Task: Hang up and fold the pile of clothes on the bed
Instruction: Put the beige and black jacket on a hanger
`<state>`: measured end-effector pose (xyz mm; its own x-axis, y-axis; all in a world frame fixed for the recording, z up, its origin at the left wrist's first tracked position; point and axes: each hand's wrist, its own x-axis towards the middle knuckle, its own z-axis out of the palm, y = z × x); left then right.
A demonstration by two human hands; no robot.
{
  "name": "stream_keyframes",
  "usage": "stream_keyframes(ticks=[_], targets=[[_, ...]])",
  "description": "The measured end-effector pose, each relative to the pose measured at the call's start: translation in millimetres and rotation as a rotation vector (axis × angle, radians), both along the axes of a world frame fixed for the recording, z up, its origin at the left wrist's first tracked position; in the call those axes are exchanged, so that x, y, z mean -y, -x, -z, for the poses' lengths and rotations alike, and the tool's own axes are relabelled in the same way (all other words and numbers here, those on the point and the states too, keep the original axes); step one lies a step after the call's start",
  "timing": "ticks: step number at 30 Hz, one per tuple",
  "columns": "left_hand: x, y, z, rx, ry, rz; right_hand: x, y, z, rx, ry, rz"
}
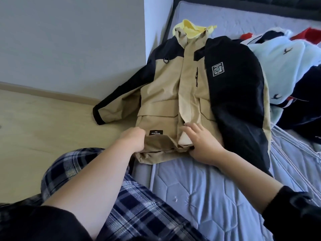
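**Jacket laid flat at the bed edge, both hands at its hem**

Far left: pale wooden floor and grey wall. My knee in blue-and-white plaid trousers rests at the bed's edge.

My left hand is closed on the bottom hem of the tan-and-black hooded jacket, fingers curled under the fabric beside a small black label. The jacket lies front-up on the bed with the grey-blue quilted mattress. Its left-side sleeve hangs off the bed edge toward the floor; the other sleeve is folded across the body. Its yellow hood lining shows at the top.

My right hand grips the hem at the front placket, thumb underneath, fingers spread on top.

Right: pile of remaining clothes, light blue, navy and red, touching the jacket.
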<state>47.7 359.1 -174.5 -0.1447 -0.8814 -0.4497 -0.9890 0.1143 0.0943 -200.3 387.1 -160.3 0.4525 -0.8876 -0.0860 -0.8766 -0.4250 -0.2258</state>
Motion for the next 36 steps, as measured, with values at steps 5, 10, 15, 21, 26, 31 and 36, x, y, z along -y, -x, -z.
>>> stream_keyframes(ticks=[5,10,15,21,26,31,36], targets=[[-32.3,-25.6,34.1,-0.141,-0.211,-0.542,2.4,-37.7,16.8,-0.233,-0.079,-0.180],[-40.6,-38.3,24.4,-0.484,0.149,-0.721,9.2,-38.8,11.1,-0.076,0.115,0.102],[-38.6,-56.1,3.6,-0.398,0.768,-0.676,11.0,-27.4,-9.2,0.277,0.543,0.116],[-32.7,-45.3,18.5,0.142,0.132,-0.441,-4.3,-15.9,1.7,0.256,0.349,0.028],[-32.6,6.0,30.0,0.027,0.274,0.276,-35.3,42.2,38.5,-0.148,0.128,-0.100],[-35.8,64.0,33.6,0.007,0.169,0.504,-46.3,102.6,54.8,-0.208,-0.047,0.450],[-24.2,96.8,17.4,-0.175,0.329,0.624,-54.8,149.9,46.6,-0.600,-0.048,0.708]])
